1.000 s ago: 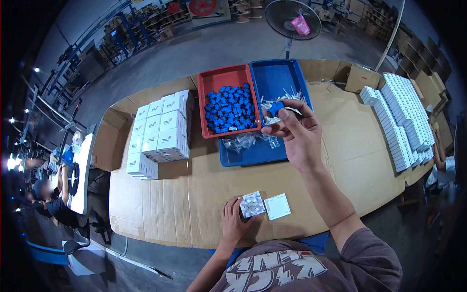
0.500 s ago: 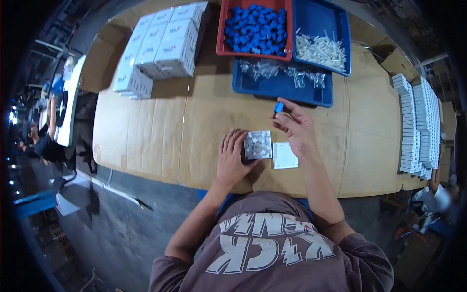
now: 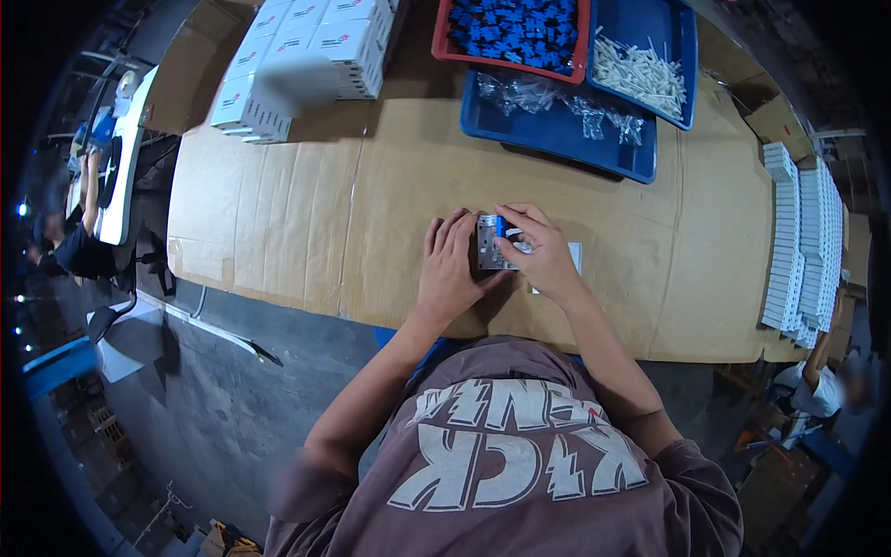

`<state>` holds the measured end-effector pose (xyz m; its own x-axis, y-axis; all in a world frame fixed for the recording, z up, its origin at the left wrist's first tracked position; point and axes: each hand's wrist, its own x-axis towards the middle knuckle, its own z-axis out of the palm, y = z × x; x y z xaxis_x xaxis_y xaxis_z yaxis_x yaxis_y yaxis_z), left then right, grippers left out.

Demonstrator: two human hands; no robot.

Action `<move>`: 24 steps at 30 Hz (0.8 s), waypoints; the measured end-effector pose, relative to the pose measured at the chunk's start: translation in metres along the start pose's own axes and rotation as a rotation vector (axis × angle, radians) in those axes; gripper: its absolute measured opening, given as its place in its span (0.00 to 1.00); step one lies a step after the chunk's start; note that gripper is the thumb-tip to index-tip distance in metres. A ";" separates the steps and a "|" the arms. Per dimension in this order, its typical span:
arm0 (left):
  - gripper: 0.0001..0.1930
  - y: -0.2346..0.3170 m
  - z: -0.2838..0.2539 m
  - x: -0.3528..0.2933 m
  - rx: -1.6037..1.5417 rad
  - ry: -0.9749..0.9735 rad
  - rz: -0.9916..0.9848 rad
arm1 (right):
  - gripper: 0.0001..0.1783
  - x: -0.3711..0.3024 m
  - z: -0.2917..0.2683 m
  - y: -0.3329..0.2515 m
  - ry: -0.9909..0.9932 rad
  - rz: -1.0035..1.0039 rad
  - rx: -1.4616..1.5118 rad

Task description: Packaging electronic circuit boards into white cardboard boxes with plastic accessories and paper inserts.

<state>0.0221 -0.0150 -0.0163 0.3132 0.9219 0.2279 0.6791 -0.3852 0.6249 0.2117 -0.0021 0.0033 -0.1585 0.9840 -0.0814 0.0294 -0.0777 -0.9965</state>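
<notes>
A white square open housing [image 3: 486, 255] rests on the cardboard-covered table in front of me. My left hand [image 3: 450, 269] grips its left side, fingers at the far edge and thumb at the near edge. Over the housing, my right hand [image 3: 548, 262] pinches a small blue plastic piece [image 3: 501, 226] between thumb and fingers, at the housing's far part. Fingers partly hide both the piece and the housing's inside. A flat white square plate [image 3: 575, 258] lies just right of the housing, mostly covered by my right hand.
Beyond my hands stand a red tray [image 3: 579, 65] of blue pieces, a blue tray [image 3: 687, 93] of white sticks and a lower blue tray [image 3: 557, 148] with clear bags. White boxes [image 3: 343, 42] are stacked far left, narrower stacks [image 3: 789, 241] at right. People work at both sides.
My right hand has come down and left with the blue piece, from above the plate to the housing. My left hand still holds the housing. The view has shifted slightly.
</notes>
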 end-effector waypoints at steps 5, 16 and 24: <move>0.50 0.002 -0.002 0.001 -0.008 -0.010 -0.018 | 0.23 0.004 0.002 -0.014 0.023 -0.109 -0.450; 0.48 -0.004 -0.002 -0.001 -0.010 -0.023 -0.019 | 0.20 0.011 0.015 -0.013 0.006 -0.148 -0.557; 0.50 -0.005 -0.004 -0.001 -0.022 -0.028 -0.007 | 0.13 0.018 0.010 -0.005 0.025 -0.239 -0.841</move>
<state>0.0161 -0.0139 -0.0164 0.3272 0.9229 0.2029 0.6669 -0.3777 0.6424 0.1992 0.0145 0.0070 -0.2320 0.9629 0.1381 0.7185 0.2653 -0.6430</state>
